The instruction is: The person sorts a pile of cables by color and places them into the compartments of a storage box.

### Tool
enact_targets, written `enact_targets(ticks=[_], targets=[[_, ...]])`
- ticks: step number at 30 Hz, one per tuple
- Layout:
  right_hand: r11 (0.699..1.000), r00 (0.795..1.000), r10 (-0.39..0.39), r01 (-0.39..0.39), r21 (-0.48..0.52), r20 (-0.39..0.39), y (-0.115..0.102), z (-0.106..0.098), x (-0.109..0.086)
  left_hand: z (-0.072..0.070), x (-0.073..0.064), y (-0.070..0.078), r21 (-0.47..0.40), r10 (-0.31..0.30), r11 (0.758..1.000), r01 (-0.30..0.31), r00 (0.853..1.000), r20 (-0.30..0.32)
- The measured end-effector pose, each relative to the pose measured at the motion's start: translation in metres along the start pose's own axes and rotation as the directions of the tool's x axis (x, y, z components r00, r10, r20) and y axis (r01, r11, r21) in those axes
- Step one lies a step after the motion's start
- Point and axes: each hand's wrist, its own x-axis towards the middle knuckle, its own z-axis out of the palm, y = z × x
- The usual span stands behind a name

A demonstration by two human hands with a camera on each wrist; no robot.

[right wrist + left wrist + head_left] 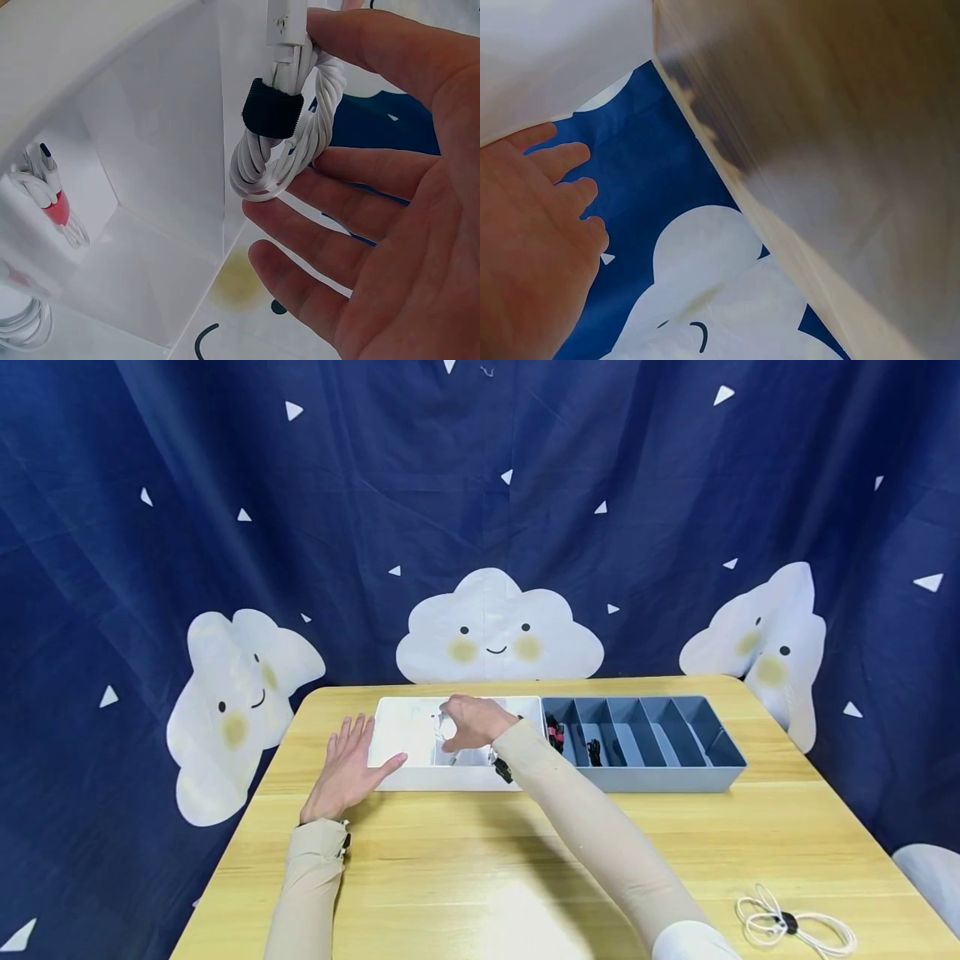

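Observation:
A coiled white cable (253, 163) with a black strap (271, 109) hangs between the thumb and fingers of my right hand (476, 724), which pinches it. In the head view that hand is over the white divided box (442, 779), where the white cable (447, 727) partly shows. Outstretched, my left hand (345, 777) lies at the box's left end, its thumb near the front rim. The left wrist view has the left hand (536, 232) against the box's white wall (562, 60). Inside one compartment is a white cable with a red strap (56, 208).
Right of the white box, touching it, stands a blue-grey divided box (660, 779). It contains black cables with a red strap (555, 733) and a black cable (594, 752). A looped white cable (821, 918) with a black strap lies near the front right of the wooden table (420, 860).

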Motion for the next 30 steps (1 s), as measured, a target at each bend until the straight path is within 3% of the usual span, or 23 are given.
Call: enact_targets(ticks=[30], targets=[[0.999,1.000,0.007,-0.007,0.039,-0.019,0.0061,0.0012,-0.0020,0.0018,0.0014,-0.0024,-0.019,0.006,1.000,-0.006,1.000,-0.005]])
